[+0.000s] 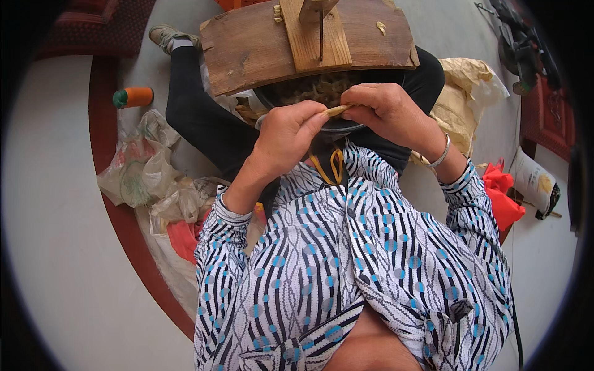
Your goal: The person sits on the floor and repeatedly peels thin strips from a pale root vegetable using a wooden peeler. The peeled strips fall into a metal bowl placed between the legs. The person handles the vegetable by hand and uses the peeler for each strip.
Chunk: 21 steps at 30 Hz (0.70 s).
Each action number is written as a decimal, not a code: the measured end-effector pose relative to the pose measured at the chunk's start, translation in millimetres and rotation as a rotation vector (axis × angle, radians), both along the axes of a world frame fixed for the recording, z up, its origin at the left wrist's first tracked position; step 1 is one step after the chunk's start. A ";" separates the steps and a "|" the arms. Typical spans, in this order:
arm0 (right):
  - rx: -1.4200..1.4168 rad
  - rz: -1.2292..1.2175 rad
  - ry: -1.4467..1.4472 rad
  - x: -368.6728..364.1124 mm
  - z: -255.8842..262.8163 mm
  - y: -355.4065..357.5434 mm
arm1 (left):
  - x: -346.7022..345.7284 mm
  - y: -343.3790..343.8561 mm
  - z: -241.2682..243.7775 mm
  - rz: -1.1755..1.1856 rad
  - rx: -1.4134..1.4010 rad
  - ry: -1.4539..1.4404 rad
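My left hand (288, 134) and my right hand (392, 111) meet in front of my lap. Between them they pinch a slender, pale yellow piece (337, 110), perhaps plant material, one end in each hand's fingertips. Just beneath is a dark basin (341, 128) of brownish dried pieces (320, 89), partly hidden by my hands. Beyond it lies a wooden board (250, 55) carrying a lighter wooden block (336, 46). A thin dark blade or slot (321, 37) shows at an upright wooden piece (317, 8) on the block.
An orange thread spool (138, 97) lies on the floor to the left, above crumpled plastic bags (144, 162). A brown paper sack (457, 97) sits by my right knee. Farther right are a red bag (501, 195) and a white printed package (536, 183).
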State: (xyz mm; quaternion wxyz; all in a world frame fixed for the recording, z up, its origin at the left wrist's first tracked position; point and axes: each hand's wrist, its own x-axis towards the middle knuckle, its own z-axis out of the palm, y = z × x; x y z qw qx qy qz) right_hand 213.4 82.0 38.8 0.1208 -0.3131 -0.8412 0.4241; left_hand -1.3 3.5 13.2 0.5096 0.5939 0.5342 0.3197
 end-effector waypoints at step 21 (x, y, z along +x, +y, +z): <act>0.018 -0.480 0.337 -25.3 -46.4 58.4 | -15.6 102.6 -25.3 0.313 0.303 0.370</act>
